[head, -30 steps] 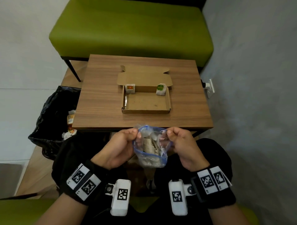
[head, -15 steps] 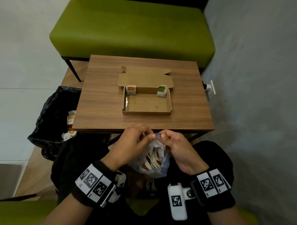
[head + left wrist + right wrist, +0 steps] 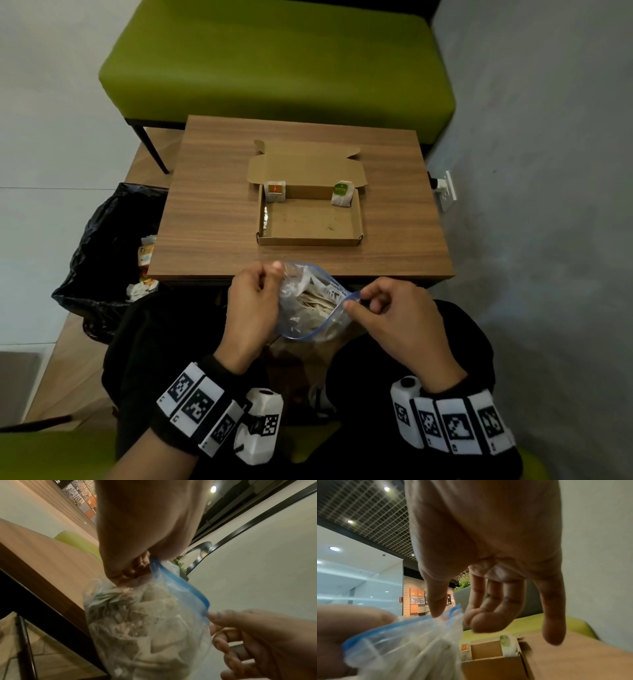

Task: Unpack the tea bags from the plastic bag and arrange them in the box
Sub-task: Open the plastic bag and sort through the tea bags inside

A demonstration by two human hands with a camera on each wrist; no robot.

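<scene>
A clear plastic bag [image 3: 310, 305] with a blue zip rim, full of pale tea bags [image 3: 145, 622], hangs over my lap just below the table's near edge. My left hand [image 3: 253, 301] pinches the far left part of the rim. My right hand [image 3: 387, 308] pinches the near right part of the rim [image 3: 447, 614] between thumb and forefinger. The bag's mouth stands open between them. On the table the open cardboard box [image 3: 310, 236] holds an orange-labelled tea bag [image 3: 275, 191] in its back left corner and a green-labelled one [image 3: 340, 193] in its back right corner.
The wooden table [image 3: 212, 205] stands before a green bench [image 3: 274, 61]. A black bin bag [image 3: 102, 246] with waste sits on the floor at the left. A wall socket [image 3: 447, 190] and grey wall lie close on the right.
My hands, close together at the top of the bag half a second ago, have drawn apart and pulled the rim wide. The left wrist has turned and moved up toward the table edge.
</scene>
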